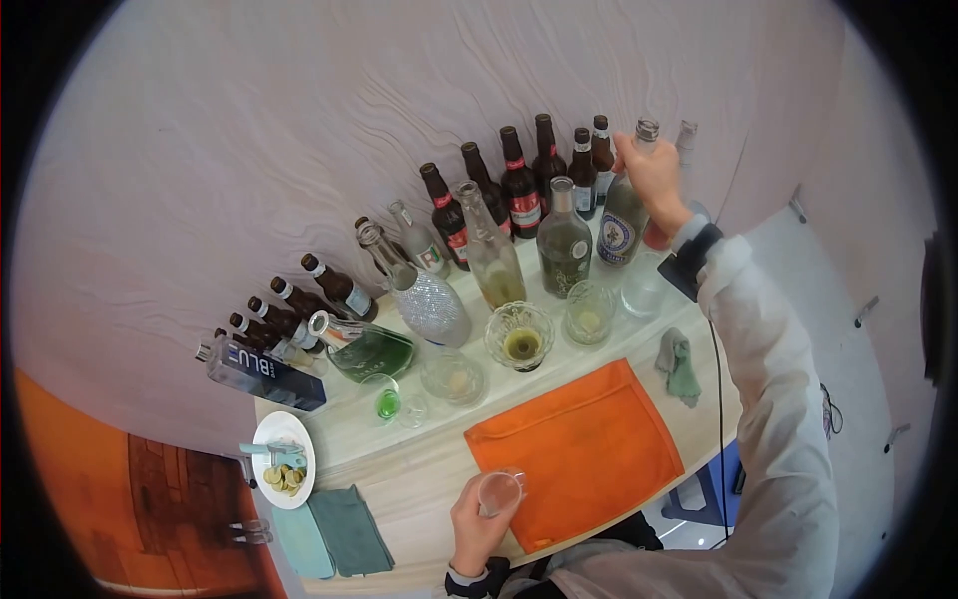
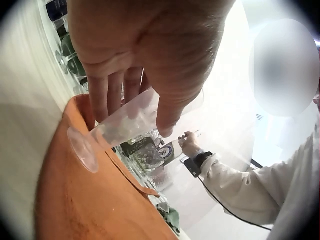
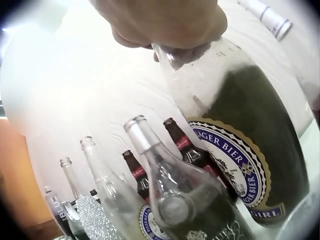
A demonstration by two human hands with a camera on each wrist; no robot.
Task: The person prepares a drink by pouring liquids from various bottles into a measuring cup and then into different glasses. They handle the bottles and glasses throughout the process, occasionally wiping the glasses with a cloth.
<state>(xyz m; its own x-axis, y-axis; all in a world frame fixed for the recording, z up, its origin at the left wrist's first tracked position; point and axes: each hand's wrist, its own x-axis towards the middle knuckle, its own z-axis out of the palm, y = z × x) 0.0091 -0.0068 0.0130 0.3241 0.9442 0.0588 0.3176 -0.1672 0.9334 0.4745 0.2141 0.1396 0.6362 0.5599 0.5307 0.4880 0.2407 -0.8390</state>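
Note:
My left hand (image 1: 475,532) holds a clear footed glass (image 1: 501,489) over the front of the orange cloth (image 1: 589,449). Thumb and fingers wrap the glass from both sides in the left wrist view, with its round foot tilted down toward the cloth. At the back right, my right hand (image 1: 654,182) grips the neck of a clear lager bottle (image 1: 617,232) with a round blue label. Dark liquid fills much of this bottle (image 3: 255,115) in the right wrist view. Beside it stands a round-shouldered bottle (image 1: 565,245) of dark liquid.
Brown beer bottles (image 1: 519,190) line the wall. A silver-studded bottle (image 1: 434,304), a green-filled carafe (image 1: 364,349) and a ribbed glass bowl (image 1: 519,317) stand mid-table. A white plate (image 1: 261,434) with sliced fruit is at left, above folded cloths (image 1: 351,534). A grey-green rag (image 1: 679,369) lies at right.

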